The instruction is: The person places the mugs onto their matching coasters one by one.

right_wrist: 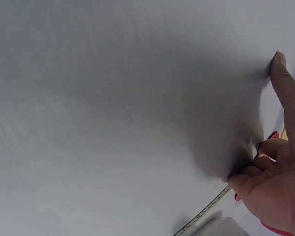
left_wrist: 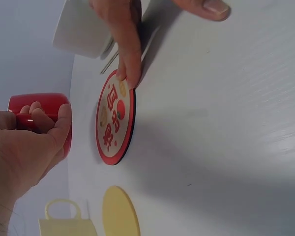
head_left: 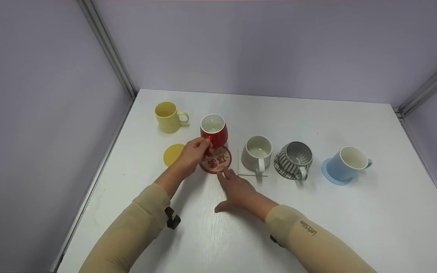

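A: What is largest there?

B: The white table (head_left: 211,242), its far edge at 12 o'clock.

A: And the hands?

B: The left hand (head_left: 191,154) has its fingers curled round the handle of the red mug (head_left: 220,139). The right hand (head_left: 239,190) is at 5 o'clock from the red coaster (head_left: 218,163), thumb spread wide, fingertips touching the rim.

A: How does the red mug sit?

B: At 12 o'clock from the red coaster, overlapping its far rim in the head view. Its long axis is near upright, mouth up, handle pointing between 6 and 7 o'clock. Whether its base touches anything cannot be told.

A: Its neighbours?

B: The white mug (head_left: 249,160) at 4 o'clock, handle towards 6; the yellow mug (head_left: 168,124) at 10, handle towards 3.

A: Smallest?

B: The red coaster, flat, with the yellow coaster (head_left: 171,154) at 9 o'clock.
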`<state>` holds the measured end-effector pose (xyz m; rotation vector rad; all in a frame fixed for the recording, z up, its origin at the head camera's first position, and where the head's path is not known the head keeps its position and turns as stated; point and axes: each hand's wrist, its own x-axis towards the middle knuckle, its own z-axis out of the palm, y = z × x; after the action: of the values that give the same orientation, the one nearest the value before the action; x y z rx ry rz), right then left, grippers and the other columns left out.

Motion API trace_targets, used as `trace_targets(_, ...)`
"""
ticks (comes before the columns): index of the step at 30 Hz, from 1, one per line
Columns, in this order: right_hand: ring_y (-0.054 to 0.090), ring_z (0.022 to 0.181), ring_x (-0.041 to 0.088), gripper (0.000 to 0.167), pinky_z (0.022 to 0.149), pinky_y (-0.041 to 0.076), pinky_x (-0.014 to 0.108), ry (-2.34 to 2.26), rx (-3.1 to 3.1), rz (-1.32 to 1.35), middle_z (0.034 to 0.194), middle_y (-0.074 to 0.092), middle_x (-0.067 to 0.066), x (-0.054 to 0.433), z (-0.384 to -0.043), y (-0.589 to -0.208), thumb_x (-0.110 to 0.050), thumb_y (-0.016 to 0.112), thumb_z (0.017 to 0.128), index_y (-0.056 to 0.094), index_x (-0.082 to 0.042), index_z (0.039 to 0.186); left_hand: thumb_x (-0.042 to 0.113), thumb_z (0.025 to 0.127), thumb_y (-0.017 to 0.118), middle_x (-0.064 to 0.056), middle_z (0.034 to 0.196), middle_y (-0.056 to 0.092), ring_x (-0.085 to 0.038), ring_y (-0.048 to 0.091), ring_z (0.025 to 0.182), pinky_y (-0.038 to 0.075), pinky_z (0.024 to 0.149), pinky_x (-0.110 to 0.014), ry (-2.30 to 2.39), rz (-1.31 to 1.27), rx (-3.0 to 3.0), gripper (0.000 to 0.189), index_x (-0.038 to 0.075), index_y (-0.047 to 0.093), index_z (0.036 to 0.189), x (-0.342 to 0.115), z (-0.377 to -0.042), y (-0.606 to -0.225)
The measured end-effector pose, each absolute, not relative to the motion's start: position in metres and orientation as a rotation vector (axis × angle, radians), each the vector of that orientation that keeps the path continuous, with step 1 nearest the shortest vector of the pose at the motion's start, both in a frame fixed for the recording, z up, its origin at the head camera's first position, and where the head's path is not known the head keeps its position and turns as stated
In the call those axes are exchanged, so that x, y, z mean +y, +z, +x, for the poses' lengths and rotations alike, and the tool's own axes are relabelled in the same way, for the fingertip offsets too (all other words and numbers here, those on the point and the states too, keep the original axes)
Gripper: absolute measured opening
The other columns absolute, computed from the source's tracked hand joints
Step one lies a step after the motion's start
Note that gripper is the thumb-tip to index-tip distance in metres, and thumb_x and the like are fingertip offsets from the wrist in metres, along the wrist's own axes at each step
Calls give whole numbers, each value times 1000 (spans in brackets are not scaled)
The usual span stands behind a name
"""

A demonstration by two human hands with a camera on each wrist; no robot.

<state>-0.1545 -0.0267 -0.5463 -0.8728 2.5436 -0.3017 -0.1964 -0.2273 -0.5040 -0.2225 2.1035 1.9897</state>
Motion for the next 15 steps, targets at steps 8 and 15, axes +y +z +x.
trace_targets(8,27,158,40,120,119,43,52,-288,2558,-894,172,23,24,-27,-154,-547,-60,90,78,33,-1,165,31,115,49,-17,108,63,-23,56,101,50,98,-50,1956,-190,2151,34,2,66,112,-225,-182,-510)
trace_targets(15,26,158,39,121,120,42,54,-293,2551,-879,173,21,23,-27,-154,-547,-61,90,77,32,-3,166,26,114,51,-18,105,66,-23,59,100,54,99,-49,1991,-183,2138,31,0,66,110,-223,-173,-514)
